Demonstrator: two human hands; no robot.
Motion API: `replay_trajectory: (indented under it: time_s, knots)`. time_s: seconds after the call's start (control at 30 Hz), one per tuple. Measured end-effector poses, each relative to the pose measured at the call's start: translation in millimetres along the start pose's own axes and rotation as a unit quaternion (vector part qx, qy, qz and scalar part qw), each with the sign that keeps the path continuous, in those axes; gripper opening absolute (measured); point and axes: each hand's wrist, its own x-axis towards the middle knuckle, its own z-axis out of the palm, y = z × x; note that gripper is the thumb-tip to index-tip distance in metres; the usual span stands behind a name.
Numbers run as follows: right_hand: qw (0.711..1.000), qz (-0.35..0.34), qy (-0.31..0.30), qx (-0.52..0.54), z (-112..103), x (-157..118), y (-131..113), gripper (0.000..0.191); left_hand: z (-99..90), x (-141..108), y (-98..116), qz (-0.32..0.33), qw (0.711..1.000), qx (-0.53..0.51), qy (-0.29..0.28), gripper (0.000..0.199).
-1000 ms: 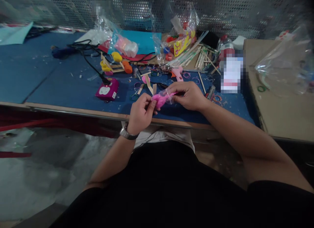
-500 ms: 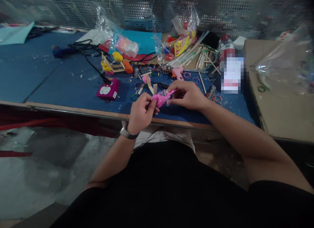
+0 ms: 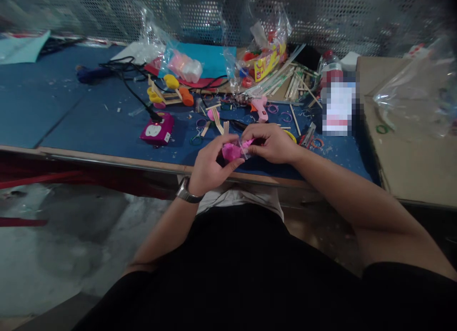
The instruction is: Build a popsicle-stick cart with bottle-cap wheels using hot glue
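Note:
A small clear plastic bag (image 3: 244,150) with soft bright pink modelling clay (image 3: 232,151) is between my two hands, above the front of the blue table. My left hand (image 3: 210,164), with a watch at its wrist, curves around the clay, fingers above and thumb below. At the bag's right end, my right hand (image 3: 273,143) pinches a piece of pink clay beside the plastic. Some of its fingertips are hidden. Just beyond my hands are a bundle of wooden sticks (image 3: 217,120) and a pink glue gun (image 3: 261,108).
A purple power adapter (image 3: 157,129) with a black cable sits on the left. Yellow and orange clay pieces on sticks (image 3: 171,82), plastic bags (image 3: 185,67) and loose sticks (image 3: 294,83) lie at the back. Right are a cutter (image 3: 307,135), a blurred-out phone (image 3: 338,107), a bottle (image 3: 330,67) and cardboard (image 3: 414,164).
My left hand has shifted its grip, its fingers now higher and wrapped farther around the clay. My right hand has moved slightly lower, closer to the left. A yellow ring-like thing now shows behind it.

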Motion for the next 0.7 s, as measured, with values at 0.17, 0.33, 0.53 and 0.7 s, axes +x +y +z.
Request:
replay_trajectory:
  time_s: [0.17,0.33,0.53,0.7]
  knots:
    - [0.985,0.102,0.086,0.111,-1.9,1.1,-0.1,0.046,-4.4,-0.1,5.6,-0.016,1.0,0.015,-0.001,0.033]
    - [0.966,0.123,0.127,0.188,-10.8,2.6,2.1,0.059,-4.4,-1.3,5.2,-0.043,0.999,-0.011,0.02,0.035]
    - [0.965,0.13,0.126,0.19,-7.2,2.4,3.6,0.062,-4.3,-7.4,4.1,0.008,0.994,-0.006,0.106,0.036]
    - [0.958,0.141,0.133,0.21,-5.5,3.0,2.6,0.058,-40.4,-3.3,-1.3,0.051,0.984,0.098,0.142,0.034]
